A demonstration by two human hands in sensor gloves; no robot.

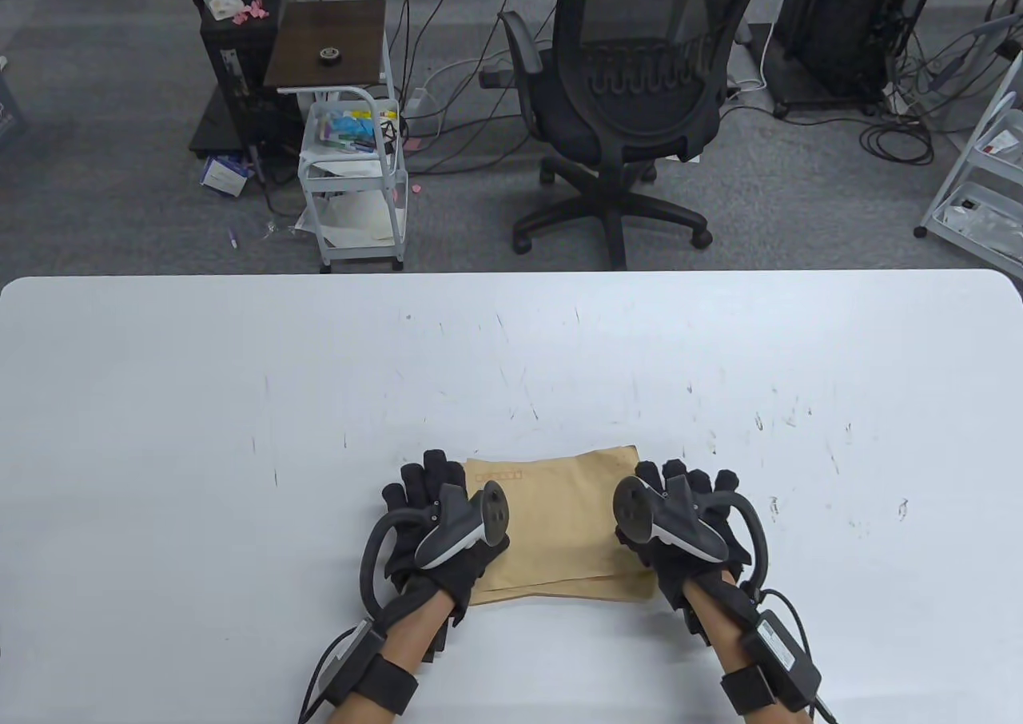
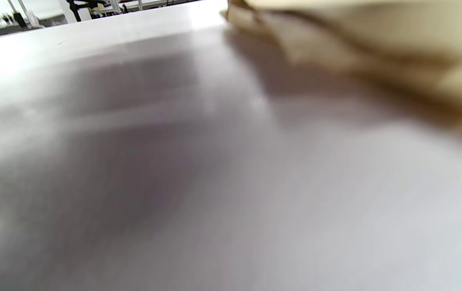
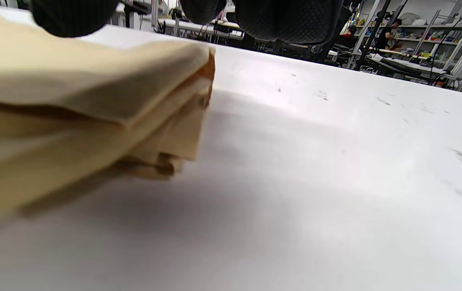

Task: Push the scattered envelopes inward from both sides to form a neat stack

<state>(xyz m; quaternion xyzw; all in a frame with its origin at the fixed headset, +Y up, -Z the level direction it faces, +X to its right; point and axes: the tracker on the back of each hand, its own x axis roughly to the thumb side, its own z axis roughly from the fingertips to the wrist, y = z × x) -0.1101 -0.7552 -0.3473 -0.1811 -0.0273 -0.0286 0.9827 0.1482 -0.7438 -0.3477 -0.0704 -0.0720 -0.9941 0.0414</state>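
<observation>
A pile of brown paper envelopes (image 1: pixel 559 528) lies on the white table (image 1: pixel 240 404) near its front edge, edges nearly aligned, the lower ones sticking out a little at the front. My left hand (image 1: pixel 427 508) rests against the pile's left side. My right hand (image 1: pixel 679 508) rests against its right side. The left wrist view shows the blurred envelope edges (image 2: pixel 356 52) at the top right. The right wrist view shows the layered corner of the pile (image 3: pixel 166 117) with my right fingertips (image 3: pixel 287 20) hanging just above and beyond it.
Beyond the table's far edge stand a black office chair (image 1: pixel 631 93), a white trolley (image 1: pixel 352 181) with a dark board on top, and a white rack (image 1: pixel 983 188) at the right. Cables lie on the grey floor.
</observation>
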